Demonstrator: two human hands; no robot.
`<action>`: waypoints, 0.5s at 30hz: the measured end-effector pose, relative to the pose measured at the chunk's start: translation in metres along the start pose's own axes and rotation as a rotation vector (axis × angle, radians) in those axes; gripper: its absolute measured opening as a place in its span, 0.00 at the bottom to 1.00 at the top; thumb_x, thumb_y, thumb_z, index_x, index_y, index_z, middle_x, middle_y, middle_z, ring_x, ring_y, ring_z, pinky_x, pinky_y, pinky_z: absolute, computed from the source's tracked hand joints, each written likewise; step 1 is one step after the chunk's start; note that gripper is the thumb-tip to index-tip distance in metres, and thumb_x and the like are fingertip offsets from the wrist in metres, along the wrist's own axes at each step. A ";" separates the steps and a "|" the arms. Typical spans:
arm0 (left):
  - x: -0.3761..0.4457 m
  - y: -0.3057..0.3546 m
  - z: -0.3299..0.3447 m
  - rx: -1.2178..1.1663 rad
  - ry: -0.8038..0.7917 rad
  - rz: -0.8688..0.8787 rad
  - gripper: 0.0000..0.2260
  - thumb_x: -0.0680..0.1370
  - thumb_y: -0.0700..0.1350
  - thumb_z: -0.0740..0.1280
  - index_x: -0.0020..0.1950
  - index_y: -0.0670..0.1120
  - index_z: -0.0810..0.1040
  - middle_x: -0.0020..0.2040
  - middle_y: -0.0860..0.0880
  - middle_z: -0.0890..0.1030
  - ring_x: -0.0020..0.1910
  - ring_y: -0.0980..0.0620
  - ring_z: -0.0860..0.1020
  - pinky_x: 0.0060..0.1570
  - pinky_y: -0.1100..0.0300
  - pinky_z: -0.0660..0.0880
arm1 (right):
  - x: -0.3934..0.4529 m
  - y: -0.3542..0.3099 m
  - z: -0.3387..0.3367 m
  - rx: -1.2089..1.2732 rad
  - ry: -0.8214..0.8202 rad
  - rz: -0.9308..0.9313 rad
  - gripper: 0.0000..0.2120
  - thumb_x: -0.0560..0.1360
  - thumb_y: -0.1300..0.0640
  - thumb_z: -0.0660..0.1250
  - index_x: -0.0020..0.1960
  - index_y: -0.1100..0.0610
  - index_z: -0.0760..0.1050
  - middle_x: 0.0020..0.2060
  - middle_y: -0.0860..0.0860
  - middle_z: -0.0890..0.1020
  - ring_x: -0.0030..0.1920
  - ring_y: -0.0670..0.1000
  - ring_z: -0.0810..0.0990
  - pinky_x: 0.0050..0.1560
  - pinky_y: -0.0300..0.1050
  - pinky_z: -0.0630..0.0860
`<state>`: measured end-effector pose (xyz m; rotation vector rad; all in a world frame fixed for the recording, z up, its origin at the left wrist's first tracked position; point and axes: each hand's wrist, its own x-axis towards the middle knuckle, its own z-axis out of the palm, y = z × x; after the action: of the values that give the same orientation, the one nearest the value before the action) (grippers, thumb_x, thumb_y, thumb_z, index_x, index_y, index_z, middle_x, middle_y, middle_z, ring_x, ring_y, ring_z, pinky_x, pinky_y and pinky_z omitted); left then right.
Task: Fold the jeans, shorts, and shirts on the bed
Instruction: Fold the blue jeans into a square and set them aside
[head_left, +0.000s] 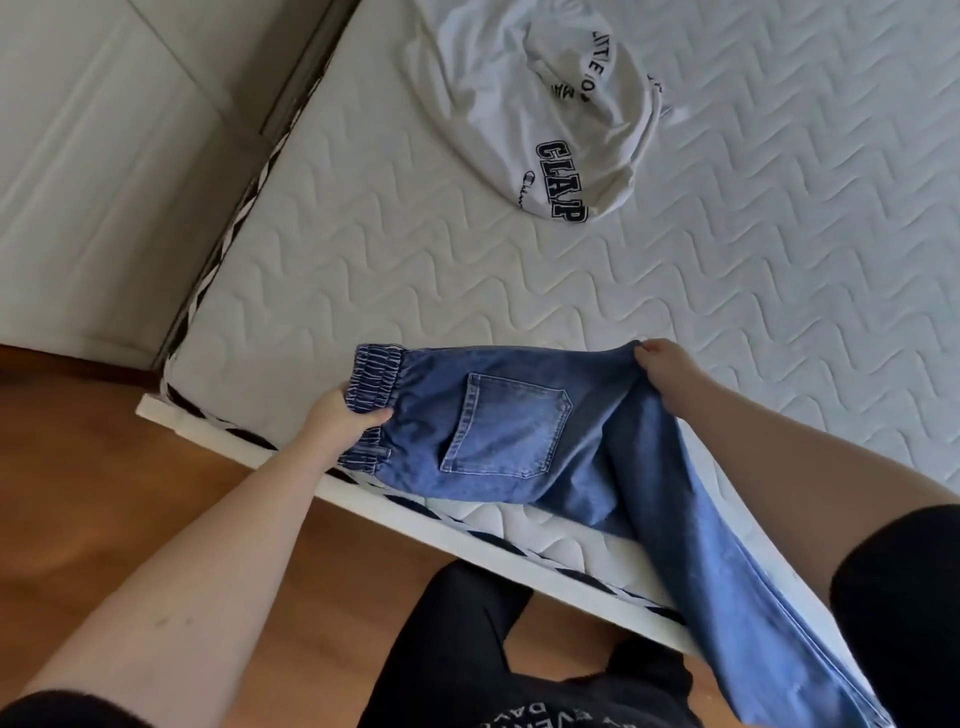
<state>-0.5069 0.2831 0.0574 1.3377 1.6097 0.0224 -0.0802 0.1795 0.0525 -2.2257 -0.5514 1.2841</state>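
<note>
At the near edge of the bed (727, 291) the jeans (519, 431) lie; left hand (340, 415) grips the waistband, right hand (667, 371) pinches the crotch, stretching them flat for folding; legs hang off; shirt (566, 114) waits beyond.

Jeans (519, 436) are soft blue denim with a ribbed elastic waistband. Shirt (561, 119) is matt white cotton-looking cloth. Mattress (467, 280) is quilted fabric, floor (104, 493) is smooth, slightly glossy wood.

Wood floor (104, 493); pale panelled wall (93, 156).
</note>
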 end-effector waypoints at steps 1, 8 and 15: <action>0.009 0.000 -0.007 0.014 0.018 -0.006 0.20 0.67 0.49 0.80 0.57 0.50 0.79 0.49 0.50 0.83 0.45 0.52 0.79 0.47 0.55 0.73 | 0.004 -0.004 0.005 0.001 0.003 0.000 0.15 0.81 0.63 0.58 0.37 0.59 0.73 0.34 0.55 0.75 0.40 0.53 0.73 0.42 0.43 0.68; 0.038 0.017 -0.007 0.150 0.128 0.059 0.29 0.70 0.49 0.78 0.66 0.43 0.71 0.58 0.46 0.81 0.55 0.44 0.79 0.50 0.56 0.71 | 0.025 -0.005 0.029 0.071 -0.091 0.100 0.16 0.80 0.67 0.56 0.66 0.64 0.72 0.62 0.64 0.76 0.61 0.61 0.76 0.61 0.54 0.74; 0.017 0.022 0.033 0.341 0.038 0.149 0.21 0.74 0.39 0.71 0.67 0.39 0.74 0.62 0.40 0.78 0.60 0.41 0.76 0.56 0.55 0.71 | 0.004 0.042 0.016 0.057 -0.206 0.208 0.28 0.81 0.65 0.59 0.78 0.57 0.54 0.77 0.57 0.61 0.74 0.56 0.65 0.62 0.47 0.68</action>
<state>-0.4667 0.2861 0.0421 1.7266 1.5905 -0.1434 -0.0883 0.1520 0.0181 -2.1621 -0.3576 1.6271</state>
